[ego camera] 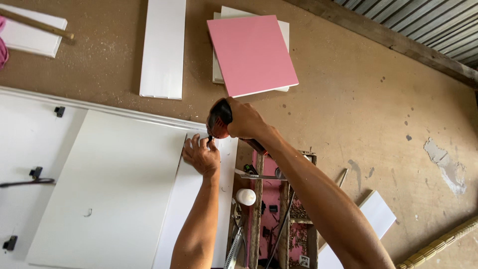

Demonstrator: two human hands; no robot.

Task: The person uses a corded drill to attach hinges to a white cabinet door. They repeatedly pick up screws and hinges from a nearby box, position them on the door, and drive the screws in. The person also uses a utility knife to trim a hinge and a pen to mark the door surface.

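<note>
A large white panel (107,194) is lying flat in the lower left of the frame, and a narrower white board (226,164) is lying along its right edge, near the centre. A pink square board (251,54) is resting on pale boards in the upper centre, and a long white plank (163,47) is lying to the left of it on the dusty brown floor (358,99). A wooden toolbox (284,214) with small parts inside is sitting at the bottom centre, under the right arm. The right hand (245,119) is gripping a red and black power drill (219,119) with closed fingers, pointing it down at the narrow board in the centre. The left hand (201,155) is pressing on that board just below the drill, with the fingers spread open.
</note>
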